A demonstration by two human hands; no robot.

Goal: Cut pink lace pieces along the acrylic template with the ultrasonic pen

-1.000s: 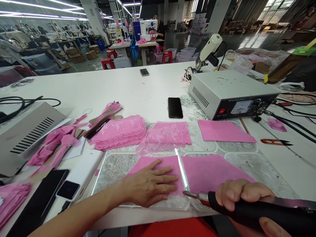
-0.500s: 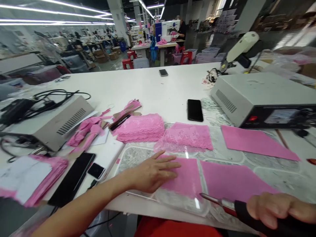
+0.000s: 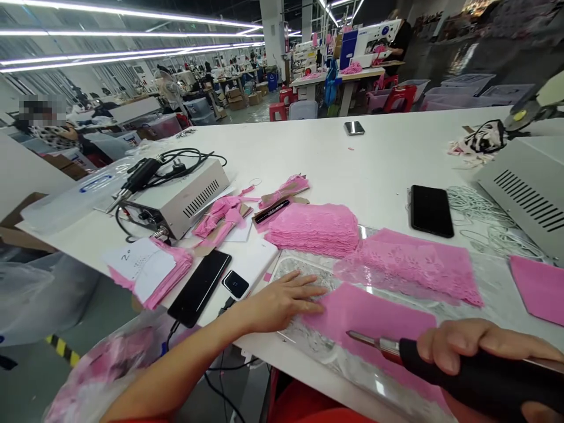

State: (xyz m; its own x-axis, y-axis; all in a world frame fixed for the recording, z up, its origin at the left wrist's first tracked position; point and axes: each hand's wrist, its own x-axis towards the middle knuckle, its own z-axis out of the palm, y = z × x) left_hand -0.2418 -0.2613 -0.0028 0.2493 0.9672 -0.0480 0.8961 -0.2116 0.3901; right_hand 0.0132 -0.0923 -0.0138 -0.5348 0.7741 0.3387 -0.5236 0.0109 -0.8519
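Observation:
My left hand point(image 3: 286, 299) lies with fingers spread on the clear plastic sheet, its fingertips at the left edge of a flat pink fabric piece point(image 3: 374, 314). My right hand point(image 3: 480, 346) is wrapped round the black handle of a pen-like tool point(image 3: 440, 364). The tool's metal tip points left, over the pink piece; whether it touches is hard to tell. Behind the hands are a thick stack of pink lace point(image 3: 315, 229) and a second lace pile point(image 3: 418, 264). Another plain pink piece point(image 3: 540, 288) lies at the right edge.
Grey metal boxes stand at left point(image 3: 180, 194) and right point(image 3: 529, 188). A black phone point(image 3: 432, 210), a dark tablet-like device point(image 3: 200, 288), a smartwatch point(image 3: 235, 284) and papers on pink fabric point(image 3: 141, 267) lie about. Cables hang at the front edge. People sit in the background.
The view has swung left. The pink piece at my left hand now reaches further right as one long shape. The tool's tip has moved from near that piece's lower right corner to over its surface.

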